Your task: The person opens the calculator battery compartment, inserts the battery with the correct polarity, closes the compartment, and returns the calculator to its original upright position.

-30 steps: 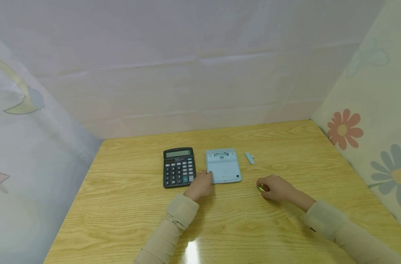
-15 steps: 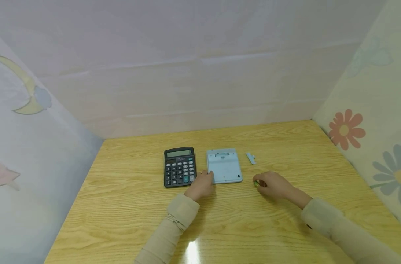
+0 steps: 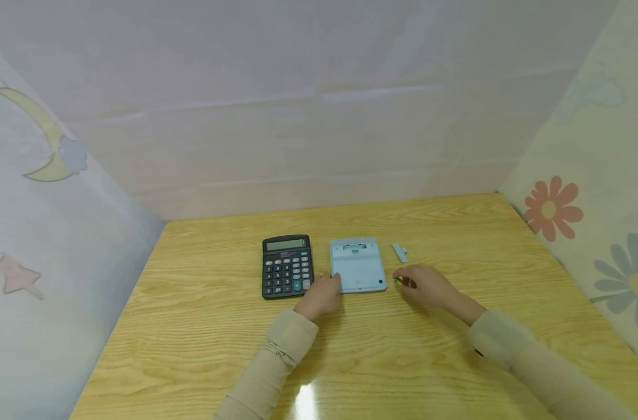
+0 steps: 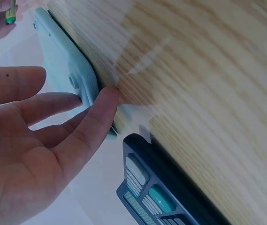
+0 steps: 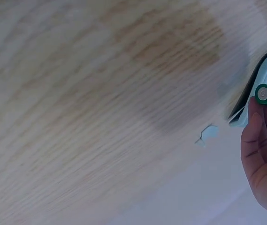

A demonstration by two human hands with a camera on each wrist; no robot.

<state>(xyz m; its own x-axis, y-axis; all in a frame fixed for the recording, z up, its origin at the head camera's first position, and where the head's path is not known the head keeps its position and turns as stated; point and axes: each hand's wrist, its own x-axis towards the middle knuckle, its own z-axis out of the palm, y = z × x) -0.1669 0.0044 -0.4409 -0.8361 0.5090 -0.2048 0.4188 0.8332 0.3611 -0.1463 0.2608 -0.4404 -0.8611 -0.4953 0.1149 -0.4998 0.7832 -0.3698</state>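
A light blue calculator lies face down on the table, its battery compartment uncovered at the far end. My left hand touches its near left corner with fairly straight fingers, as the left wrist view shows. Between thumb and fingers my right hand pinches a small green battery, just right of the calculator. One flat end of the battery faces the right wrist camera. Beyond the right hand rests a small light blue battery cover, apart from the calculator.
A black desk calculator lies face up to the left, close by the left hand. Pale cloth walls bound the wooden table at the back and on both sides.
My right hand has moved left and slightly away from me with the battery, nearer to the light blue calculator. The left hand has stayed at the calculator's corner.
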